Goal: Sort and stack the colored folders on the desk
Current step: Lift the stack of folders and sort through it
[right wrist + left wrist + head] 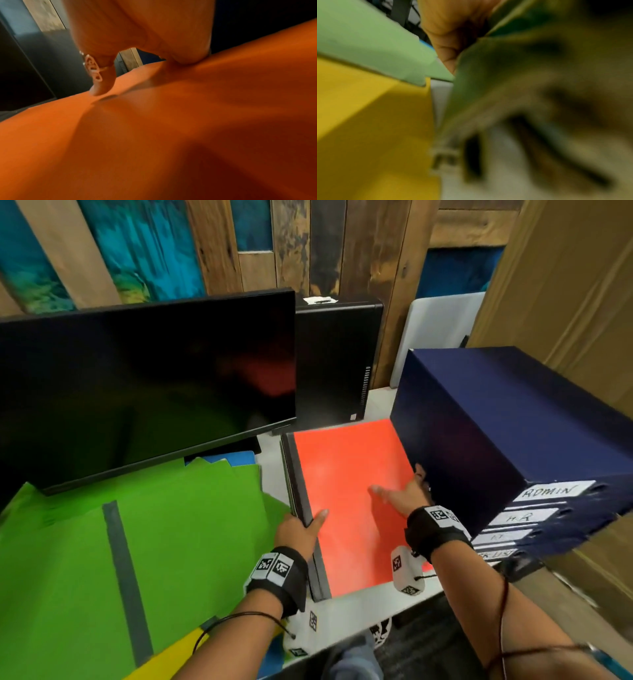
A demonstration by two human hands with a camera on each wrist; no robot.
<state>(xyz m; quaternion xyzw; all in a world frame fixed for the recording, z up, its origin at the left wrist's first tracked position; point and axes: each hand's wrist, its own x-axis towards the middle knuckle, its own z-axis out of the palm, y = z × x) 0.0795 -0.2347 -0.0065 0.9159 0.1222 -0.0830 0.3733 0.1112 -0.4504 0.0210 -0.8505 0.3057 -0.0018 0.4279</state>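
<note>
An orange folder (349, 501) with a grey spine lies on top of a small stack at the desk's middle. My left hand (306, 527) grips the stack's left spine edge, thumb on the cover and fingers round the side. My right hand (399, 491) lies flat on the cover with straight, spread fingers; in the right wrist view its fingertips (101, 88) press the orange folder (171, 135). Green folders (171, 525) lie fanned out on the left. A yellow folder (171, 652) and a blue folder (239, 457) peek from beneath them. The left wrist view is blurred, showing a yellow folder (368, 121) and a green folder (359, 33).
A stack of navy binders (513, 433) with white labels stands close on the right, touching my right hand's side. A dark monitor (137, 392) overhangs the green folders, with a black computer tower (335, 361) behind the orange folder. The white desk's front edge (363, 597) is near.
</note>
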